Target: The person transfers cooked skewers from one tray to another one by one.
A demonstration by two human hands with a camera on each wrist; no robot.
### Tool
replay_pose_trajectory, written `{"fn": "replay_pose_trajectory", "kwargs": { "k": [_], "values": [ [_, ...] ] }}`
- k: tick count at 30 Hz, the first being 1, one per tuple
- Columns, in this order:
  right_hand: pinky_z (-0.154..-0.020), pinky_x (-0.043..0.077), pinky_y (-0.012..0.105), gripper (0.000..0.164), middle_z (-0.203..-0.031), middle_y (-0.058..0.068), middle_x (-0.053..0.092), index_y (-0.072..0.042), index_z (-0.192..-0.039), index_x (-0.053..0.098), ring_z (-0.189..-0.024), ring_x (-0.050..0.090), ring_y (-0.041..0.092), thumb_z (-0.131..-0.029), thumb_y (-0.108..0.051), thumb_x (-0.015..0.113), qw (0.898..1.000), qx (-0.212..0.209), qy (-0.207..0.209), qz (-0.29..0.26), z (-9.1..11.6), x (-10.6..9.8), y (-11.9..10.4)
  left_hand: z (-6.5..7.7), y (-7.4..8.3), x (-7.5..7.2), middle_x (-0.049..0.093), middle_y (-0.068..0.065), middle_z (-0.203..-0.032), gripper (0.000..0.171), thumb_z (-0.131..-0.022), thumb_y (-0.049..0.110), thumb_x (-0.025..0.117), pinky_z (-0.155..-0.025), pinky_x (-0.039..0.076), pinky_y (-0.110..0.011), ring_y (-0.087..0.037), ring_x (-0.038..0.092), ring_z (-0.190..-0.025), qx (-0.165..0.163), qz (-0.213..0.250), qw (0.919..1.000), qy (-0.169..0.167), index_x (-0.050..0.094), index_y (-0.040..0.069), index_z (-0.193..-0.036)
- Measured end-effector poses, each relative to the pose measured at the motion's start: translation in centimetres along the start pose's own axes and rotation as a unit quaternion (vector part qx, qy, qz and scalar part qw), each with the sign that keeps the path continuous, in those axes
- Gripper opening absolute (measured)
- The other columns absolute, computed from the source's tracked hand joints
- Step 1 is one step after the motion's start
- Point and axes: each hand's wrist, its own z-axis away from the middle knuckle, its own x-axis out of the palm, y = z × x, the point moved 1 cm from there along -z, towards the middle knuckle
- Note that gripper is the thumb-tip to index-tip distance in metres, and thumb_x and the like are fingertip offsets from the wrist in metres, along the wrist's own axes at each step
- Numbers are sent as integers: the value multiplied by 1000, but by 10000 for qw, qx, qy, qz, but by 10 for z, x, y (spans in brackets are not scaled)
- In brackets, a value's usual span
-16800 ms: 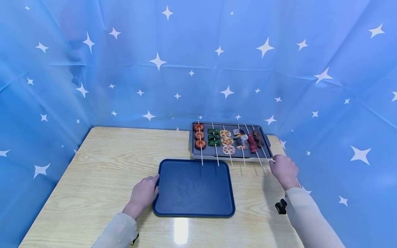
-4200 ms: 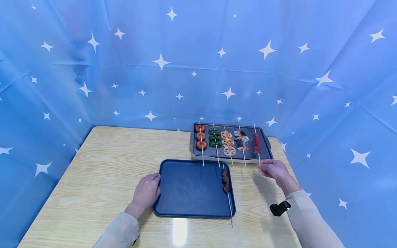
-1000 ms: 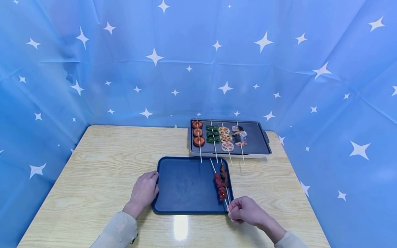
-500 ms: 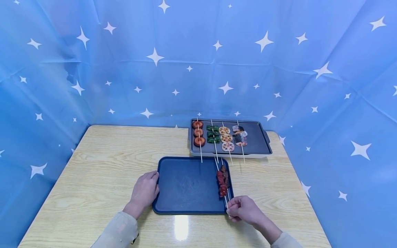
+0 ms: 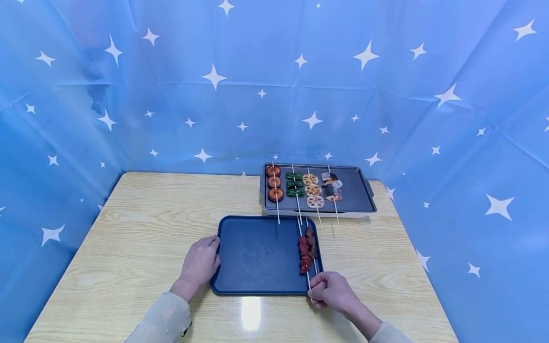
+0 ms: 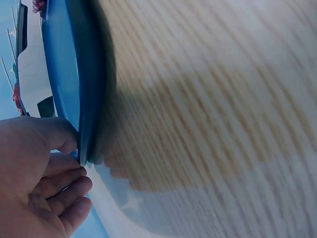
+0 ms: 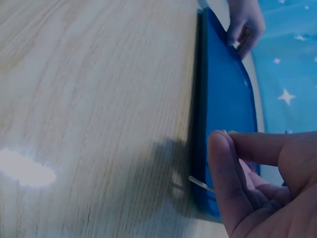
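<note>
A blue tray [image 5: 257, 257] lies on the table. My left hand [image 5: 199, 263] grips its left rim, the thumb over the edge and the fingers beside it in the left wrist view. My right hand [image 5: 332, 293], at the tray's front right corner, pinches the stick of a red meat skewer [image 5: 304, 255] between thumb and forefinger. That skewer lies along the tray's right side, close beside a brown meat skewer [image 5: 310, 243]. In the right wrist view, the pinching fingertips hide the held stick's end, and the other stick [image 7: 200, 183] pokes past the tray's edge.
Behind the tray sits a dark grill plate [image 5: 358, 195] with mushroom [image 5: 275, 183], green vegetable [image 5: 294, 185], lotus root [image 5: 312, 190] and fish [image 5: 332, 186] skewers. Several of their sticks overhang its front edge. A blue star-patterned curtain [image 5: 257, 114] surrounds the wooden table [image 5: 150, 214].
The brown, then the red skewer went from the grill plate to the tray. Over the last second my right hand has shifted the red skewer's stick end slightly left, straightening it. My left hand stays put.
</note>
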Motion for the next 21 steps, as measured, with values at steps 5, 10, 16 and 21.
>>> {"fn": "replay_pose_trajectory", "kwargs": {
  "k": [5,10,16,21],
  "values": [
    [-56,62,33,17,-74,15,71,11,-93,59,-60,66,14,-79,6,67,9999,-47,30,85,-3,4,1,0,0,0,65,-19,-125,44,-81,11,71,-101,50,-45,-35,62,-114,-27,2,10000,-48,65,-6,-121],
    [-55,61,32,15,-72,14,71,10,-90,60,-59,66,14,-78,6,67,9996,-126,76,253,-4,7,1,0,1,0,65,-20,-124,44,-80,11,71,-101,51,-46,-35,62,-113,-22,28,10000,-50,65,-6,-120],
    [-53,61,32,14,-70,13,71,8,-88,61,-57,66,15,-77,5,69,9987,-141,198,448,-3,8,0,0,1,0,65,-19,-123,43,-81,11,71,-101,51,-46,-35,62,-113,-21,0,10000,-23,65,-6,-120],
    [-52,61,32,13,-68,11,70,7,-87,62,-56,67,15,-77,3,70,9978,-131,286,581,-3,8,1,0,2,-2,65,-19,-123,42,-81,10,71,-100,51,-46,-35,62,-113,-20,4,10000,-12,65,-7,-119]
  ]
}}
